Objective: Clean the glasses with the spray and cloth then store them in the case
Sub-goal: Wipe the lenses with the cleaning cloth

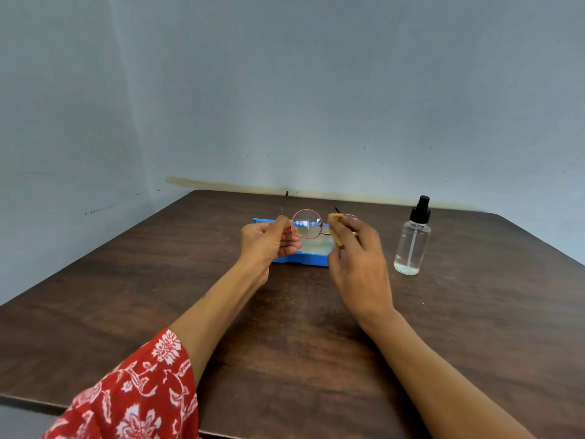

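Round glasses (306,224) with a thin red frame are held up over the table, temples pointing away from me. My left hand (269,240) pinches the frame at its left edge. My right hand (357,255) presses a small yellow cloth (335,231) against the right lens, which the cloth and fingers mostly hide. Behind and below the glasses lies an open blue case (311,260) with a pale lining, partly covered by both hands. A clear spray bottle (412,240) with a black pump top stands upright to the right of my right hand.
All of this is on a dark brown wooden table (285,327) set against a pale blue-grey wall (285,90). The table's back edge runs just behind the case, and its near edge is at the lower left by my red patterned sleeve (133,397).
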Action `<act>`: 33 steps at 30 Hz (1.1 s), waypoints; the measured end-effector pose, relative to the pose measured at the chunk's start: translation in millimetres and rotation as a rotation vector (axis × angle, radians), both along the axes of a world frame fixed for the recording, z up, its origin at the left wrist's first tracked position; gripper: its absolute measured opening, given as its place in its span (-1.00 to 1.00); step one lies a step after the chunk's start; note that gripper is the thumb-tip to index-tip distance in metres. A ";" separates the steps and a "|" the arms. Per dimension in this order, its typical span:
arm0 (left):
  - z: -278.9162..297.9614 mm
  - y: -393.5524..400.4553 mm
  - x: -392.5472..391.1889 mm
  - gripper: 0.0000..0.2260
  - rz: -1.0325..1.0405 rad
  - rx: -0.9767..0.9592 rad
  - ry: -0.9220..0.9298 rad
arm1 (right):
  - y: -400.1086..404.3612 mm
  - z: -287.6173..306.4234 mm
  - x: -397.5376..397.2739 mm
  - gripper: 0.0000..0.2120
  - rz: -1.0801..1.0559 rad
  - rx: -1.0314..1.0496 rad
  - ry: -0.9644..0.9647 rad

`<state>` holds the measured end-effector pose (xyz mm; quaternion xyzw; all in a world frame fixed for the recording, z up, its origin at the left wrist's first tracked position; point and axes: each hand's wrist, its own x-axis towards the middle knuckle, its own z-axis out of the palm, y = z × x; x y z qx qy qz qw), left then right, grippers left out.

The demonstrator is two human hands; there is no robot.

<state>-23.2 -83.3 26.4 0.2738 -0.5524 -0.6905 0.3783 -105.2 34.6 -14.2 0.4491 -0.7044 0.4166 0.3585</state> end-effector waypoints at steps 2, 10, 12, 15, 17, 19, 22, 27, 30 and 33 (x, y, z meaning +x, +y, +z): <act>0.1 -0.6 0.4 -0.83 0.005 -0.003 -0.001 | -4.3 -0.9 3.5 -0.61 0.033 0.068 0.069; 1.1 -1.2 -0.2 -0.84 0.000 -0.002 -0.003 | 8.8 1.4 -16.2 -0.58 -0.034 -0.154 -0.187; 0.4 -1.4 -0.4 -0.84 -0.003 -0.002 -0.008 | 7.4 1.7 -13.2 -0.60 -0.033 -0.125 -0.152; -1.3 -1.2 -0.6 -0.84 0.001 -0.007 -0.016 | 1.1 1.5 -3.0 -0.64 -0.006 -0.039 -0.032; -1.6 -1.3 -0.4 -0.84 0.001 -0.009 -0.017 | -2.2 0.8 -0.2 -0.64 -0.004 0.015 0.043; -0.8 -1.6 -0.3 -0.84 0.002 -0.011 -0.015 | -2.4 0.5 -2.3 -0.63 -0.008 -0.005 0.022; 0.6 -1.0 0.1 -0.83 -0.003 -0.010 -0.011 | 3.4 2.1 -11.8 -0.65 -0.045 -0.121 -0.099; -0.7 -0.6 -1.0 -0.83 -0.003 -0.013 -0.024 | 2.9 1.8 -6.9 -0.63 -0.064 -0.052 -0.045; -1.1 -0.2 0.0 -0.83 0.001 -0.015 -0.016 | -5.1 -1.6 2.6 -0.65 -0.001 0.061 0.098; 0.3 -1.0 1.0 -0.82 0.008 -0.009 0.002 | -5.7 -2.0 -0.1 -0.63 -0.007 0.037 0.034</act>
